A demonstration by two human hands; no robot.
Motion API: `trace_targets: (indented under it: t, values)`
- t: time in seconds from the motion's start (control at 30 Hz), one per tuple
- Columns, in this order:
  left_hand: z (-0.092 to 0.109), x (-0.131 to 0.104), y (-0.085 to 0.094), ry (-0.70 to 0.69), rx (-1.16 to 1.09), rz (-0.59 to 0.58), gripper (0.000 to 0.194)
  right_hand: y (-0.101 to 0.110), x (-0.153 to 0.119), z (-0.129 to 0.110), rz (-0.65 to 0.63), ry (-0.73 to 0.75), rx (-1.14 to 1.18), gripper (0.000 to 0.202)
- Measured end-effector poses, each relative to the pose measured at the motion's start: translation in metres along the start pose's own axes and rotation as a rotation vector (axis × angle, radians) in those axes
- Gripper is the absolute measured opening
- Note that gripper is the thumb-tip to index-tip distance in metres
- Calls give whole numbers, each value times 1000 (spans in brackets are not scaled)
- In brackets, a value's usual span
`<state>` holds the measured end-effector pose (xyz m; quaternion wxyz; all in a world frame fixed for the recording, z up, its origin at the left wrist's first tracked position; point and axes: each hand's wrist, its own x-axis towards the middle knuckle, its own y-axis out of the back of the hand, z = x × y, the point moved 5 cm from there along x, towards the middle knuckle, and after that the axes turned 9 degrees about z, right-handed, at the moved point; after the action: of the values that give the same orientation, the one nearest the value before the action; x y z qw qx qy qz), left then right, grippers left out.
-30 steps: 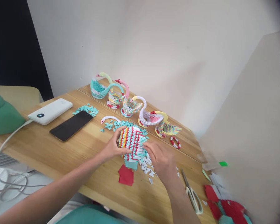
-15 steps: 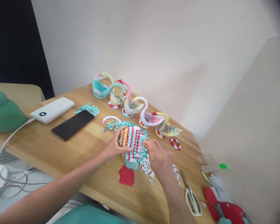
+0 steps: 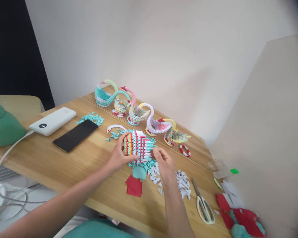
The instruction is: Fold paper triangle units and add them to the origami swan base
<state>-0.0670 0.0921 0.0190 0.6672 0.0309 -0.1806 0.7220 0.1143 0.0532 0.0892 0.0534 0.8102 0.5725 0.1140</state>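
Held on its side above the table is a round body of interlocked folded paper pieces [image 3: 138, 147], with rows of yellow, red, white and teal. My left hand [image 3: 117, 157] wraps it from the left, thumb along the lower side and fingers behind the top. At its spiky right edge, my right hand [image 3: 166, 163] is closed in a pinch; whatever sits between those fingertips is hidden. Teal folded pieces [image 3: 146, 165] lie under and behind the body. White folded pieces [image 3: 183, 181] are scattered on both sides of my right forearm. A curved white paper neck [image 3: 116, 126] rests behind my left hand.
Several paper swans [image 3: 157, 125] line the back of the table [image 3: 94, 168]. A red-and-white ring [image 3: 188, 153] and scissors [image 3: 198, 193] lie to the right, red paper squares [image 3: 134, 185] in front. Leftward are a phone [image 3: 75, 135], a white power bank [image 3: 53, 120] and its cable.
My right hand has turned and drawn slightly back, so its pinched fingertips now show at the body's right edge. The camera view has shifted a little. My left hand keeps its hold.
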Motion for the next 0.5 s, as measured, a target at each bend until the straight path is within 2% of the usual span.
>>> trace_targets:
  t: [0.33,0.5]
  values:
    - [1,-2,1,-64,93,20,101,-10,0,6,-25,-43,87,30]
    - [1,-1,1,-25,79,16,100,-17,0,7,-25,-6,67,32]
